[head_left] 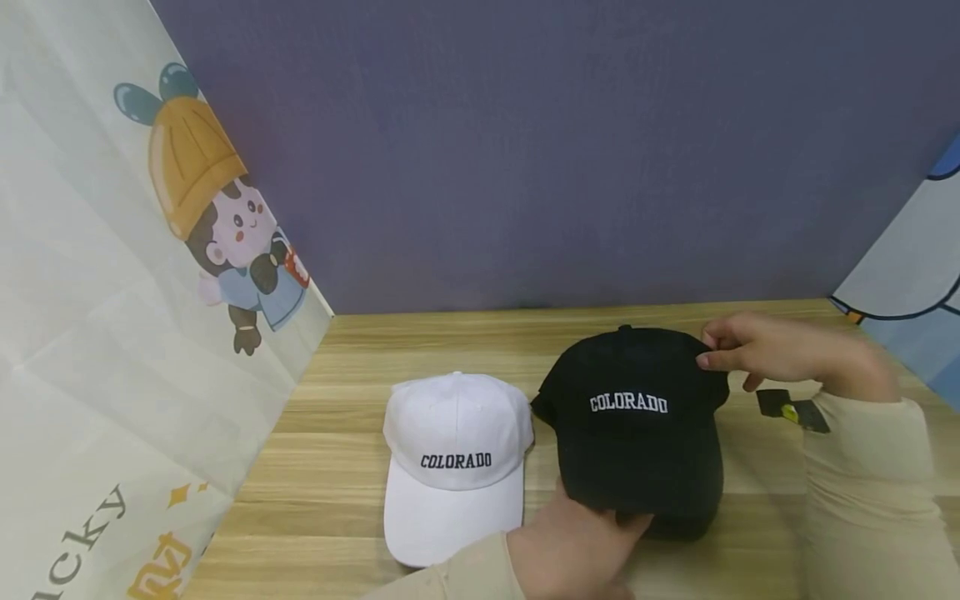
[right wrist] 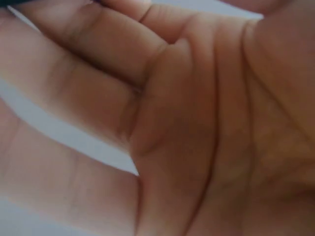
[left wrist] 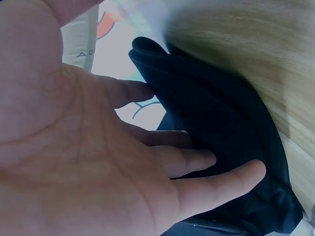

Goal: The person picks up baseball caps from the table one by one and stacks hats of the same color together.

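A black baseball cap (head_left: 630, 454) with white COLORADO lettering is held tilted above the table, its brim toward me. My right hand (head_left: 776, 354) pinches the cap's right side between thumb and fingers; the right wrist view shows mostly palm and fingers, blurred. Under the brim is my left hand (head_left: 573, 546), partly hidden by it. In the left wrist view its fingers (left wrist: 216, 191) reach out fairly straight against the dark cap (left wrist: 211, 98). Another dark edge (head_left: 682, 527) shows below the brim; I cannot tell whether it belongs to a second cap.
A white COLORADO cap (head_left: 453, 425) lies to the left, brim toward me. The wood-grain table (head_left: 337, 467) meets a dark blue-grey back wall (head_left: 525, 150). Printed cartoon sheets (head_left: 97, 292) line the sides. A small black piece with a yellow mark (head_left: 789, 412) shows by the right sleeve.
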Available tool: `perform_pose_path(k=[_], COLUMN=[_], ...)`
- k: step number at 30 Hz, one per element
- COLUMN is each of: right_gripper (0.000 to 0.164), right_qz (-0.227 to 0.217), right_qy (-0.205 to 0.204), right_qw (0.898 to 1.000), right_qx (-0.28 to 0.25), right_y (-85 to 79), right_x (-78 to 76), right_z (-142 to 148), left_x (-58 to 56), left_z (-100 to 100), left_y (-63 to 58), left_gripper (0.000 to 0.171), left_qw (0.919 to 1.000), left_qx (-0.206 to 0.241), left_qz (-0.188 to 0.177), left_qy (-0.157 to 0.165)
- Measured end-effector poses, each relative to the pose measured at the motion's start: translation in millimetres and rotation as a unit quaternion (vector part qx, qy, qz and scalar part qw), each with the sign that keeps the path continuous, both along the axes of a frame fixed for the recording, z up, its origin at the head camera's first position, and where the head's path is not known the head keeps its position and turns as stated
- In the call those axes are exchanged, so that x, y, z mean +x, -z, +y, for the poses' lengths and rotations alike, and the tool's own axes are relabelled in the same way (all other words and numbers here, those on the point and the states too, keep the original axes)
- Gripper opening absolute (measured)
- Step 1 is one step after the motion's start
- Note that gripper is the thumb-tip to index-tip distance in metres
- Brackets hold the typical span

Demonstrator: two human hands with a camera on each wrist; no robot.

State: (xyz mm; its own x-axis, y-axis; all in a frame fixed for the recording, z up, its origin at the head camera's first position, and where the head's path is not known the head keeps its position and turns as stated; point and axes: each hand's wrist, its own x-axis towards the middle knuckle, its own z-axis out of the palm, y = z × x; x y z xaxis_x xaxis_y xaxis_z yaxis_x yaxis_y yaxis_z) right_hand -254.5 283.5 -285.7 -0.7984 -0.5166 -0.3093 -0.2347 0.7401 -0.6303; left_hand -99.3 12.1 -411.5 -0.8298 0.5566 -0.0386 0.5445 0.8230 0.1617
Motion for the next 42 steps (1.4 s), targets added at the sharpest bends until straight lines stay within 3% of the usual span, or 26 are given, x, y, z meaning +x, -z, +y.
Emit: perform_pose_path(k=[1,2,5,6,8,10,12,14,18,26,31,33,36,38,40,42], right_gripper=[0.030,0.031,0.031,0.031,0.029,0.028,0.027,0.027,0.026,0.022,0.020,0.020,0.020,0.020,0.021,0.022], right_qz=[-0.004,-0.005,-0.008,-0.008,-0.012,-0.019,-0.025,-0.029,-0.024,0.002,0.012,0.012,0.009,0.007,0.005,0.000], right_qy=[0.000,0.000,-0.001,0.001,0.006,0.009,0.013,0.015,0.018,0.007,0.009,0.009,0.010,0.009,0.008,0.006], right_qw=[1.000,1.000,1.000,1.000,1.000,1.000,0.999,0.999,0.999,0.999,0.998,0.998,0.998,0.998,0.998,0.998], right_qx=[-0.001,0.000,0.007,0.010,0.015,0.018,0.022,0.025,0.032,0.049,0.056,0.056,0.055,0.055,0.058,0.059], right_y=[0.8,1.5,2.9,3.3,4.2,5.3,6.5,7.6,9.7,15.5,16.4,16.7,17.5,18.1,18.5,18.7], right_x=[-1.1,-2.0,-4.2,-4.8,-5.7,-6.8,-7.9,-8.9,-10.3,-13.0,-13.4,-13.4,-14.1,-14.6,-15.2,-15.6], right_z=[0.6,1.0,1.2,1.0,0.3,-0.2,-1.1,-1.7,-2.6,-1.9,-3.6,-3.9,-4.2,-4.1,-3.7,-4.1], left_x=[-0.2,0.7,4.7,6.4,7.4,6.7,4.0,-0.9,-6.0,-1.4,-3.4,-4.1,-5.2,-6.4,-7.7,-9.2], left_z=[-1.7,-1.8,0.2,1.5,2.7,3.0,2.7,1.0,-0.7,3.8,1.3,-0.5,-3.3,-4.6,-5.7,-6.7], left_y=[-0.2,-0.6,-2.0,-2.5,-3.4,-5.1,-6.8,-8.4,-11.7,-27.1,-39.3,-41.8,-42.1,-41.0,-39.6,-37.8], left_gripper=[0.100,0.103,0.097,0.097,0.084,0.073,0.068,0.071,0.081,0.070,0.057,0.048,0.037,0.035,0.037,0.042], left_qw=[0.9989,0.9978,0.9951,0.9961,0.9951,0.9922,0.9887,0.9801,0.9718,0.9673,0.9553,0.9467,0.9287,0.9254,0.9359,0.9517], left_qx=[-0.025,-0.045,-0.084,-0.082,-0.096,-0.119,-0.137,-0.152,-0.120,-0.057,0.008,0.046,0.102,0.116,0.111,0.086], left_qz=[0.027,0.036,0.046,0.033,0.024,0.018,-0.011,-0.012,-0.017,-0.044,0.008,0.080,0.209,0.265,0.269,0.247], left_qy=[0.028,0.033,0.024,0.005,0.005,0.032,0.059,0.128,0.202,0.243,0.295,0.309,0.289,0.245,0.199,0.161])
